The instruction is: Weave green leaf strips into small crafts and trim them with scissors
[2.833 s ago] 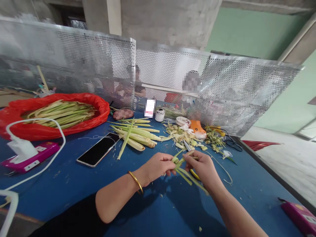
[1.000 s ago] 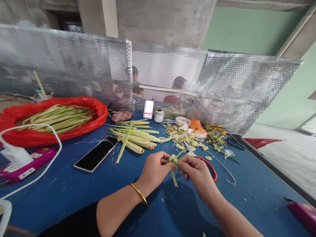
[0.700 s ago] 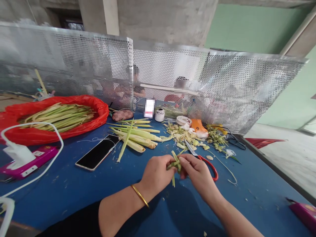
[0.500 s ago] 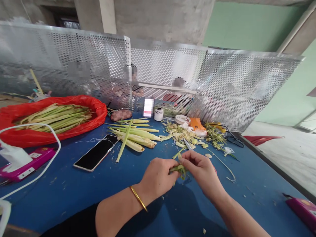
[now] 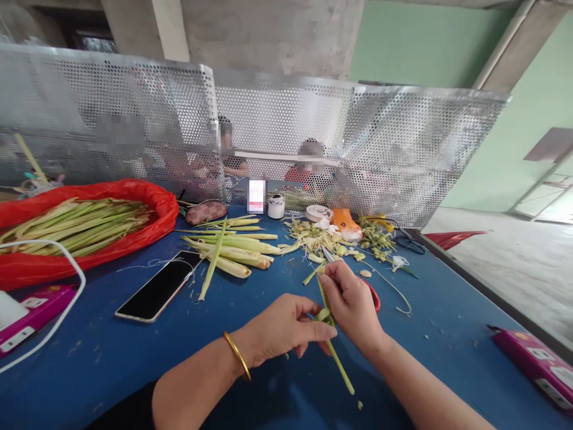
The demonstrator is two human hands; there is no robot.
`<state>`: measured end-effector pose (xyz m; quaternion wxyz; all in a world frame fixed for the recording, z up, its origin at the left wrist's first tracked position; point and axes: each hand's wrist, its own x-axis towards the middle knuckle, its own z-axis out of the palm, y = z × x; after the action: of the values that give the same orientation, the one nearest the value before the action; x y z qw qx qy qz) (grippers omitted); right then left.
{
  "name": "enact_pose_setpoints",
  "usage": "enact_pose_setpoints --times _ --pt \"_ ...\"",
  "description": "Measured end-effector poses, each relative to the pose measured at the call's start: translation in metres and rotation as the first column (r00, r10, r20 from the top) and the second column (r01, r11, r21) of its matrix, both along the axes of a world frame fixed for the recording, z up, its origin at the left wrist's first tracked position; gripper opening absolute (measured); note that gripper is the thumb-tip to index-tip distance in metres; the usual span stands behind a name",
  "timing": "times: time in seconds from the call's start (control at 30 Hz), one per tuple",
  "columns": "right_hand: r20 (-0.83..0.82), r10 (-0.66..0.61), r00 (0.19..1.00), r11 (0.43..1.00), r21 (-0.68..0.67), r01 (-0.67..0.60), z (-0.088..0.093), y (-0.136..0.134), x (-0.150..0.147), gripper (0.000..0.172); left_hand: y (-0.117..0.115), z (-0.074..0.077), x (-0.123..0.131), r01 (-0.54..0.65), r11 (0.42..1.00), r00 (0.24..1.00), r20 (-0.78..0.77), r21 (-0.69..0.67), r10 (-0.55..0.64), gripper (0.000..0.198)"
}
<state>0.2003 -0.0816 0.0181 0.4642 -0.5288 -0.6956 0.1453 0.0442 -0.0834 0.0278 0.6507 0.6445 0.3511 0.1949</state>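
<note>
Green leaf strip: one, pinched by left hand and right hand; one scissors, seemingly, behind.

A small craft workshop with shared benches: a blue worktable is fenced by a perforated metal screen, with other people seated behind it. A red bag of green stalks, trimmings and bare concrete walls fit hand production

From our right hand, we see bare blue table open at 3 o'clock. Scissors lie just beside it at 2. Scraps crowd 11 to 12, stalks 10, the phone 9. The perforated screen walls off everything beyond.
</note>
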Motion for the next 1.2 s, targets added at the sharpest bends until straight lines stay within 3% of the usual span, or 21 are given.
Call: enact_pose_setpoints --times 0.23,0.47,0.6,0.7,0.77,0.83,0.9,0.93,0.97,1.1,1.2 --pt "-0.014 0.125 0.992 0.981 -0.147 -0.126 0.001 -0.002 -0.005 0.017 -0.005 -0.010 0.004 0.006 1.000 0.999 -0.037 -0.016 -0.007 0.036" --pt "0.033 0.053 0.998 0.997 -0.056 -0.052 -0.003 -0.004 -0.009 0.015 -0.006 -0.004 0.003 0.042 0.992 0.995 -0.083 -0.120 -0.052 0.029" --pt "-0.063 0.119 0.991 0.990 -0.065 -0.123 -0.004 0.004 -0.002 0.016 -0.003 -0.002 0.004 -0.066 0.981 0.998 -0.025 -0.180 0.063 0.029" --pt "-0.188 -0.067 0.980 0.997 0.033 0.075 -0.003 0.014 0.008 0.018 0.002 -0.002 0.002 -0.196 0.965 0.977 0.050 -0.175 0.208 0.029" --pt "-0.295 -0.169 0.940 0.986 -0.045 0.162 -0.003 0.018 0.012 0.028 0.006 -0.002 0.001 -0.247 0.948 0.958 0.095 -0.202 0.270 0.030" --pt "-0.422 -0.079 0.903 0.961 -0.273 -0.043 -0.004 0.019 0.011 0.032 0.007 -0.001 0.001 -0.275 0.938 0.947 0.111 -0.213 0.303 0.030" --pt "-0.577 0.060 0.814 0.825 -0.430 -0.366 -0.005 0.016 0.007 0.035 0.008 -0.002 0.001 -0.279 0.943 0.946 0.119 -0.180 0.302 0.029" --pt "-0.638 0.092 0.765 0.763 -0.449 -0.466 -0.005 0.014 0.004 0.036 0.008 -0.002 0.002 -0.273 0.949 0.949 0.119 -0.159 0.293 0.028" --pt "-0.675 0.094 0.732 0.743 -0.442 -0.503 -0.006 0.012 0.002 0.036 0.008 -0.003 0.002 -0.261 0.955 0.954 0.112 -0.142 0.278 0.028" --pt "-0.641 0.008 0.768 0.883 -0.356 -0.306 -0.008 0.010 -0.005 0.034 0.010 -0.008 0.002 -0.229 0.960 0.970 0.045 -0.159 0.239 0.025" --pt "-0.600 -0.024 0.800 0.924 -0.319 -0.212 -0.010 0.011 -0.005 0.033 0.011 -0.009 0.001 -0.209 0.961 0.975 0.038 -0.182 0.219 0.022"
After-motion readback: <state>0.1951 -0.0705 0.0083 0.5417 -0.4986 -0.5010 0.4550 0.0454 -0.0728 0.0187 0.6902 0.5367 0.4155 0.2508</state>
